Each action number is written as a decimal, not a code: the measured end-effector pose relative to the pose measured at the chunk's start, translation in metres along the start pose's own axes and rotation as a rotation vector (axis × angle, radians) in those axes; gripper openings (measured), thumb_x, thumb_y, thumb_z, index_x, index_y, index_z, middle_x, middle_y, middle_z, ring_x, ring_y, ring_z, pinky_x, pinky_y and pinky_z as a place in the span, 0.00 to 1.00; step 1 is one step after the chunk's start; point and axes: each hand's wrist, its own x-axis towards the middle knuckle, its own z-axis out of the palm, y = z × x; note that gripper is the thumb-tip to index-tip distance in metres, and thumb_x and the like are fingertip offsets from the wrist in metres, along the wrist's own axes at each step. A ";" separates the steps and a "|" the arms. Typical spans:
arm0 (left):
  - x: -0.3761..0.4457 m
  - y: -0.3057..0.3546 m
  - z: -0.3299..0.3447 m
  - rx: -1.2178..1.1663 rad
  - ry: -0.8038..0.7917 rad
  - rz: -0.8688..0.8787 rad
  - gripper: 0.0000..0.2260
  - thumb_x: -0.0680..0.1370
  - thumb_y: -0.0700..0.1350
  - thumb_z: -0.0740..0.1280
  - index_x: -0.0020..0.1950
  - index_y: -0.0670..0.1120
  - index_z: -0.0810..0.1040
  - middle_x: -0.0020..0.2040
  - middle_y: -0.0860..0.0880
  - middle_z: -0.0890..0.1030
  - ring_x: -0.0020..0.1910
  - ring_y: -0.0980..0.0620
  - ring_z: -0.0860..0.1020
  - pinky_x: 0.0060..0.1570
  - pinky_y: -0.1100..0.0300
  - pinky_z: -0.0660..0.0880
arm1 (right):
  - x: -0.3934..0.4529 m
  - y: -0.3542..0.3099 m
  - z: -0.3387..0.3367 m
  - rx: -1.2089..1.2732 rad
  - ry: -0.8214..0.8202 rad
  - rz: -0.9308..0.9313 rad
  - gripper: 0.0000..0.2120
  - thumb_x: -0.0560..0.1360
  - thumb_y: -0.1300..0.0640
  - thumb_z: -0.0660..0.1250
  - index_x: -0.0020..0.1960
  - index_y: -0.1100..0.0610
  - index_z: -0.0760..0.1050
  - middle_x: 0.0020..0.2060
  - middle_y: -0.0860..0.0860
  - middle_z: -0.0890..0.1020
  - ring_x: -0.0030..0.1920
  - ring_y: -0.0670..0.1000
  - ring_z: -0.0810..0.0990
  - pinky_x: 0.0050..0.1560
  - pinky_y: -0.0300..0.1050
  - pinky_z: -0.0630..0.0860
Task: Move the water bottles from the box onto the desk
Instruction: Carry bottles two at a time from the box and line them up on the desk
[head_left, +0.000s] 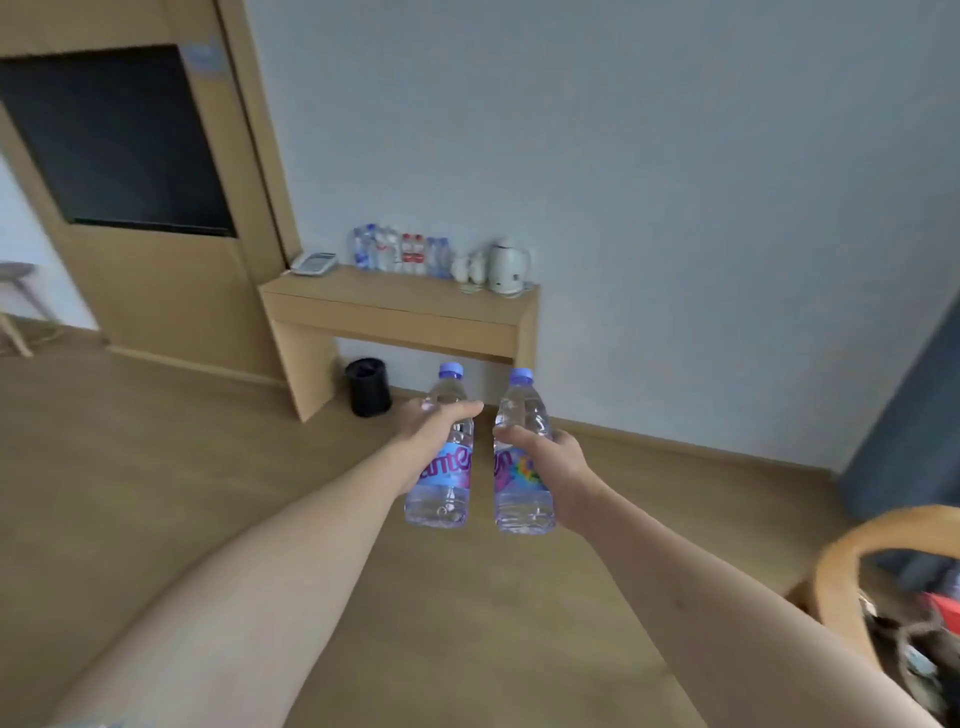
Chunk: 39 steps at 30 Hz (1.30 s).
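The left grip (434, 431) curls round one water bottle (440, 499), held upright above the wooden floor (156, 467). Just beside it, the right grip (558, 467) wraps a second bottle (521, 499), also upright. Well beyond them stands the desk (400, 306), carrying a row of bottles (402, 253) and a kettle (506, 267).

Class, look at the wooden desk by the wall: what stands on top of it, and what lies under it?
On the desk: a phone, a row of bottles, a kettle and small white pieces, too blurred to name. Under it: a black bin. Two held bottles hide part of the space.
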 end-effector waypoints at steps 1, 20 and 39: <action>0.016 0.003 -0.009 -0.003 0.030 -0.008 0.24 0.64 0.57 0.82 0.52 0.46 0.80 0.34 0.48 0.86 0.30 0.49 0.86 0.25 0.62 0.77 | 0.021 -0.004 0.010 -0.014 -0.029 0.009 0.20 0.66 0.51 0.81 0.53 0.57 0.79 0.37 0.57 0.88 0.37 0.59 0.88 0.32 0.49 0.83; 0.295 0.044 -0.131 -0.025 0.286 -0.103 0.38 0.55 0.68 0.81 0.55 0.47 0.78 0.47 0.45 0.87 0.44 0.44 0.87 0.52 0.43 0.84 | 0.327 -0.074 0.185 -0.106 -0.295 0.087 0.21 0.66 0.50 0.82 0.52 0.54 0.76 0.32 0.53 0.86 0.32 0.55 0.87 0.28 0.45 0.80; 0.641 0.097 -0.331 0.004 0.290 -0.110 0.33 0.59 0.71 0.78 0.49 0.46 0.84 0.39 0.47 0.88 0.39 0.44 0.88 0.51 0.43 0.84 | 0.632 -0.127 0.441 -0.116 -0.249 0.080 0.23 0.67 0.52 0.81 0.57 0.57 0.76 0.47 0.62 0.87 0.44 0.63 0.88 0.42 0.59 0.86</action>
